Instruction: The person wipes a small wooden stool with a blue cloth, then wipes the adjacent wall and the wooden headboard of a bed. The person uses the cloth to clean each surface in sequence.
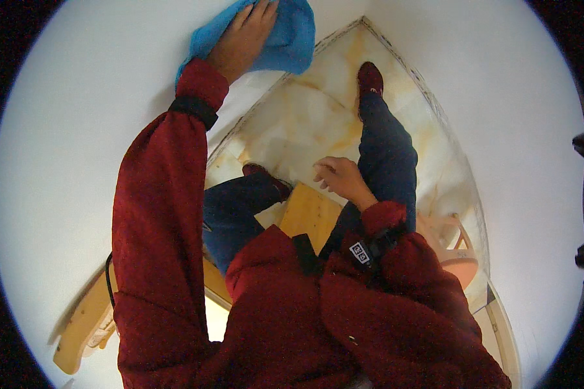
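Note:
Up on the white wall at the upper left, my left hand (245,40) lies over a blue cloth (291,45). Its fingers are extended over the fabric and hold it against the wall. The cloth spreads out on both sides of the hand, and its top runs out of the picture. My right hand (344,179) hovers in front of my right thigh, above a wooden board (310,217) between my legs. Its fingers are loosely bent and apart, and I see nothing in them.
White walls (499,97) meet in a corner ahead, with a dark, scuffed line along the marbled floor (292,110). A pink round-topped stool (461,267) stands at my right. Wooden furniture (84,324) is at the lower left. My feet are spread on the floor.

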### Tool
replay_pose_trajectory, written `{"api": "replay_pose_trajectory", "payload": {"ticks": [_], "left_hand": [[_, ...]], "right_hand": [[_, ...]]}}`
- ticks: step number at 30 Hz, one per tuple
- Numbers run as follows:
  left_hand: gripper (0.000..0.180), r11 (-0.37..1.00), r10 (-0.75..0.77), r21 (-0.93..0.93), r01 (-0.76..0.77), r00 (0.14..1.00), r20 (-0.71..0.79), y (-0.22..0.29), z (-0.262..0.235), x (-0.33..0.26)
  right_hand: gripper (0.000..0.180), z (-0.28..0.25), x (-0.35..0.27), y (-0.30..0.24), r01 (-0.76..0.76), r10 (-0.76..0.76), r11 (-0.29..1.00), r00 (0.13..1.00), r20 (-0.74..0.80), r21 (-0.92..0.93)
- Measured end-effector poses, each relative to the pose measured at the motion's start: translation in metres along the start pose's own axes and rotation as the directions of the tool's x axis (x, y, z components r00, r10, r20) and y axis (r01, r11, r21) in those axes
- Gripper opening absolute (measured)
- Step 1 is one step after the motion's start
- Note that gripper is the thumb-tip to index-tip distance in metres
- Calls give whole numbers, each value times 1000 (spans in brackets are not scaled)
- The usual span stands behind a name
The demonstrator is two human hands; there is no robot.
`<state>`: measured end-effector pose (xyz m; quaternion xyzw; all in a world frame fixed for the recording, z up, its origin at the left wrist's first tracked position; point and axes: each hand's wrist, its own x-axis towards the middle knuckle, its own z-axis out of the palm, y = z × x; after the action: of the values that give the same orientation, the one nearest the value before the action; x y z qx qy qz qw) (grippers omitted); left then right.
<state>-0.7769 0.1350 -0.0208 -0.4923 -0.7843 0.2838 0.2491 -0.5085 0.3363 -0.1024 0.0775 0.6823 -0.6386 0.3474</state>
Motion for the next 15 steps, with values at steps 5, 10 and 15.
{"api": "replay_pose_trajectory", "payload": {"ticks": [5,10,15], "left_hand": [[40,1000,-9,-21,9,1000,-15,12,20,59],[41,998,-55,5,56,995,-83,-5,33,143],[45,980,24,196,-32,999,44,4,43,150]], "right_hand": [[21,4,3,0,18,-17,1000,1000,-24,25],[19,7,3,-4,55,-51,997,996,-69,53],[22,8,4,-6,70,-66,996,995,-74,62]]}}
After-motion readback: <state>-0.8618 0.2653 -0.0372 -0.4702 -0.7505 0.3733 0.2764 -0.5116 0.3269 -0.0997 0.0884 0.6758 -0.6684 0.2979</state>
